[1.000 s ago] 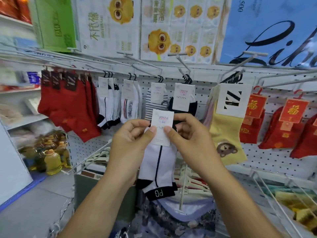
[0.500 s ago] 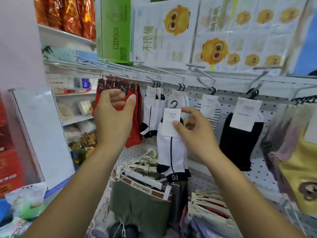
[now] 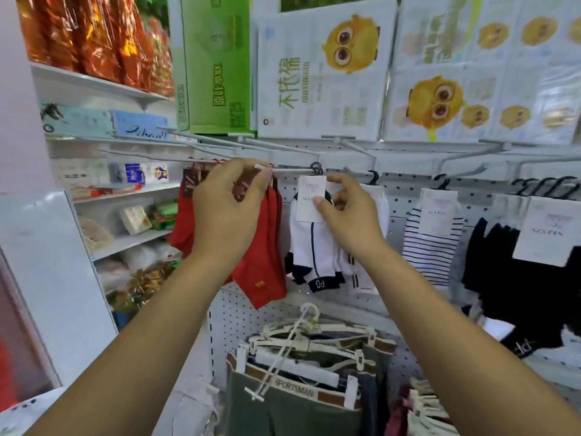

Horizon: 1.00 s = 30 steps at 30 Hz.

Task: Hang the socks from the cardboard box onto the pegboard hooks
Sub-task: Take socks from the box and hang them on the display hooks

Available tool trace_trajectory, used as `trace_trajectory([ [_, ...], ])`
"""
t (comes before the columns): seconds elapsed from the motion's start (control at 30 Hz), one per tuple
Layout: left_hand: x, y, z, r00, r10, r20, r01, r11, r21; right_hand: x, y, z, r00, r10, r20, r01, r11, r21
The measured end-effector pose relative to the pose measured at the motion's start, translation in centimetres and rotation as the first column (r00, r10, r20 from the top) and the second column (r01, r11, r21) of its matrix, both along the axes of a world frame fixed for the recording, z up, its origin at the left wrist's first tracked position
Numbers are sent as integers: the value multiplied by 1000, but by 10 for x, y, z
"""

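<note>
Both bare forearms are reaching up and away from the near edge. The left hand point(image 3: 228, 212) is curling its fingers, thumb and forefinger pinching together at the top. The right hand point(image 3: 349, 212) is pinching too, thumb pressing left, fingers bending behind.

The white sock with a dark stripe point(image 3: 314, 247) that I hold by its card says "PG" on its dark cuff, upside down. The small white paper card point(image 3: 310, 201) on it has tiny letters, too blurry for me to read. The brown waistband of the green-grey shorts point(image 3: 295, 387) below says "SPORTSMAN". The white pack with a yellow cartoon face point(image 3: 320, 77) has big green Chinese signs, maybe "不花棉". The white tag on the black socks point(image 3: 545, 229) has blurry print.
</note>
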State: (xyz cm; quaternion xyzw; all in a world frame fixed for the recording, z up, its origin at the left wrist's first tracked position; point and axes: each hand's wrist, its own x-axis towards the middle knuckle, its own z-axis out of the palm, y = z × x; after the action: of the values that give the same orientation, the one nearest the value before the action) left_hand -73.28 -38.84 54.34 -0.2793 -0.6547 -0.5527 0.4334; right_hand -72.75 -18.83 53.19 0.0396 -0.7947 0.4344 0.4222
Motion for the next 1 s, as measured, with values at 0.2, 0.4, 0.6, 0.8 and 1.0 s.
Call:
trace_trajectory([
  [0.2,-10,-8,5,995,-64,-80,58,995,-80,-18,-8,-1,995,-52,86,49,998,32],
  [0.4,-16,-7,3,988,-83,-129,76,995,-59,-16,-9,-1,984,-130,120,125,991,48],
  [0.6,-19,-6,-3,981,-149,-122,142,988,-65,9,-12,-11,974,-189,127,184,982,51],
  [0.8,-4,-6,-37,991,-106,76,116,982,-147,77,-19,-39,966,-217,141,207,975,82],
  [1.0,61,2,-89,968,-85,235,162,930,-330,173,-23,-87,933,-306,188,274,946,175],
])
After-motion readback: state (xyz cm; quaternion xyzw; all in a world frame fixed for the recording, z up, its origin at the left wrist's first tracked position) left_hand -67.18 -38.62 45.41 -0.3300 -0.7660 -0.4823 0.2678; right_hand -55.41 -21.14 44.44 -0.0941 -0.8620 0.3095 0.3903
